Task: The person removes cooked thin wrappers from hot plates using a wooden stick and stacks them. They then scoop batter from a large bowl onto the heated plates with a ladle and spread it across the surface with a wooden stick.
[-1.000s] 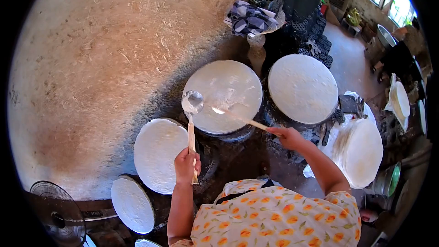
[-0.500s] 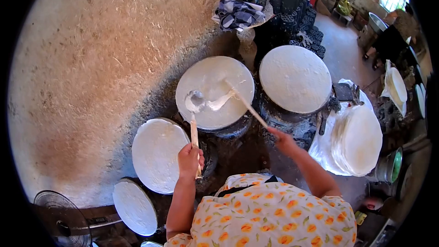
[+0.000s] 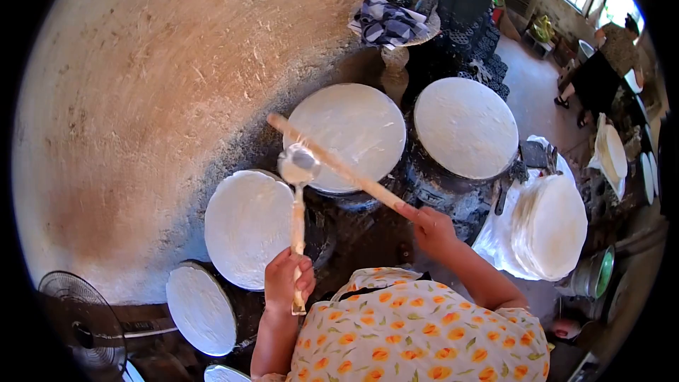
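My left hand is closed around the wooden handle of a ladle. The ladle's metal bowl, with white batter on it, is over the lower left edge of a large round white surface. My right hand grips one end of a long flat wooden stick. It slants up to the left, passing behind or close by the ladle bowl, and its far end reaches past the round's left edge. Thin, uneven white streaks lie on the round. A second white round sits to its right, a third at lower left.
At right lies a stack of white sheets on plastic. A smaller round and a fan are at lower left. Black perforated cylinders and a checked cloth are behind. Another person stands at upper right.
The stick has risen from the round's surface and swung left. The ladle bowl has lifted and come closer to me. The batter patch has been spread thin. The person at upper right is now more visible.
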The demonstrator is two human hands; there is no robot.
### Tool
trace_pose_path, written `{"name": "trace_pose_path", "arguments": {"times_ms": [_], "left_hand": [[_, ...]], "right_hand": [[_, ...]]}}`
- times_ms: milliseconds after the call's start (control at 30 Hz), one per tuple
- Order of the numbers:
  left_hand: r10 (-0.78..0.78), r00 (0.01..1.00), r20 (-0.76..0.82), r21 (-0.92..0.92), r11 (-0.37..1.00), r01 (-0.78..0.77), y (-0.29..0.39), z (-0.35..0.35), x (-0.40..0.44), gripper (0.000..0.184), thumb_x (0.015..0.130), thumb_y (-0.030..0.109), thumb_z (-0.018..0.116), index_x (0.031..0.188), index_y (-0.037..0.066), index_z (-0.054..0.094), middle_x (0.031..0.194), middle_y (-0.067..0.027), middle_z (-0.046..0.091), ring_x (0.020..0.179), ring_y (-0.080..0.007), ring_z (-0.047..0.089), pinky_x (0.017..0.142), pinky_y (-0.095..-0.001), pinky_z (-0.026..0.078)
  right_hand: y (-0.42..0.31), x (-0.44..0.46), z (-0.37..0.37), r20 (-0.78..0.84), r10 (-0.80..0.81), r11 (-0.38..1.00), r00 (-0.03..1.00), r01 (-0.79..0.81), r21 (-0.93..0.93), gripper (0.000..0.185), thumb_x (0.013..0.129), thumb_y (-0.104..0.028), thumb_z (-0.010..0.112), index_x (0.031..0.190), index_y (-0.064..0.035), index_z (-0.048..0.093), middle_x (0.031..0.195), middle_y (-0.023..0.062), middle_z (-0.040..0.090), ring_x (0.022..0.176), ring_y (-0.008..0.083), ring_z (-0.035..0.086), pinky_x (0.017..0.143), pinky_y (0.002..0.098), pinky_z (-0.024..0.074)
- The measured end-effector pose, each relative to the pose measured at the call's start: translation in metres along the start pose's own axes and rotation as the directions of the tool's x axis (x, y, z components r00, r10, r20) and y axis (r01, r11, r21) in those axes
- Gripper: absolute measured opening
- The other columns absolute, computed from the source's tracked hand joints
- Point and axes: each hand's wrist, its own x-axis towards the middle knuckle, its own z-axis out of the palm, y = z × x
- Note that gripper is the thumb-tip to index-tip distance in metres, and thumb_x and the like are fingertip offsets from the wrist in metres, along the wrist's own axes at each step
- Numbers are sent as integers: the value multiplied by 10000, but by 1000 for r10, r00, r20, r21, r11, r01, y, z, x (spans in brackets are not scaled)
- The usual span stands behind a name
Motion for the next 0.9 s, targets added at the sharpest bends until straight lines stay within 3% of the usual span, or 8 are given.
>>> {"name": "trace_pose_path", "arguments": {"times_ms": [133, 267, 400, 500, 567, 700, 767, 900], "left_hand": [[-92, 881, 463, -472, 816, 333, -1, -19, 16, 396, 924, 110, 418, 1256, -104, 384, 699, -52, 439, 400, -67, 378, 328, -217, 370], [63, 892, 448, -472, 864, 176, -3, -15, 3, 402, 923, 116, 422, 1261, -99, 386, 709, -48, 440, 398, -68, 380, 321, -219, 368], [37, 949, 313, -353, 932, 80, 1, -16, 6, 365, 945, 130, 428, 1238, -86, 417, 714, -44, 424, 410, -57, 357, 320, -206, 341], [39, 958, 286, -392, 917, 80, 0, -16, 13, 372, 939, 126, 430, 1243, -88, 411, 712, -41, 422, 406, -54, 354, 313, -204, 335], [115, 947, 299, -460, 887, 37, 2, -16, 10, 372, 936, 125, 423, 1240, -88, 412, 718, -41, 427, 402, -53, 357, 309, -204, 336], [261, 934, 245, -547, 832, -89, 5, -23, -2, 425, 963, 135, 370, 1299, -120, 314, 738, -54, 424, 414, -71, 394, 309, -211, 362], [332, 929, 163, -619, 768, -166, 7, -27, -18, 433, 952, 130, 407, 1294, -124, 332, 741, -69, 440, 407, -66, 392, 309, -218, 361], [475, 864, -170, -540, 688, -484, 3, -46, -79, 439, 959, 130, 410, 1307, -120, 315, 742, -69, 447, 394, -60, 362, 294, -216, 334]], "right_hand": [[40, 6, 37, -151, 147, 977, 978, -120, 179, 617, 760, 55, 482, 1312, -221, 487, 978, 162, 636, 777, 343, 620, 675, 393, 504], [63, -42, 90, -57, 245, 924, 968, -215, 318, 644, 778, 40, 474, 1357, -239, 426, 1098, 195, 614, 904, 355, 637, 732, 377, 509], [30, -36, 41, 467, 373, 881, 802, -464, 92, 648, 778, 44, 485, 1356, -244, 428, 1102, 227, 605, 925, 327, 651, 706, 346, 514], [70, -21, 46, -71, 223, 935, 972, -193, 297, 638, 787, 38, 484, 1355, -247, 431, 1006, 240, 623, 831, 329, 659, 662, 342, 509], [82, -16, 43, 129, 554, 780, 823, -567, 266, 627, 792, 24, 478, 1354, -250, 430, 963, 243, 624, 759, 322, 650, 650, 361, 504], [65, -14, 46, 188, 184, 949, 965, -224, 221, 607, 808, 30, 477, 1321, -294, 487, 807, 193, 637, 661, 290, 605, 635, 387, 483], [53, 16, 27, 383, 200, 963, 902, -254, 94, 614, 800, 32, 473, 1326, -283, 480, 992, 194, 645, 791, 342, 633, 709, 388, 497], [105, 80, 37, 120, 95, 987, 988, -109, 119, 684, 766, 34, 486, 1401, -179, 341, 1280, 212, 493, 1029, 414, 558, 865, 448, 470]]}}
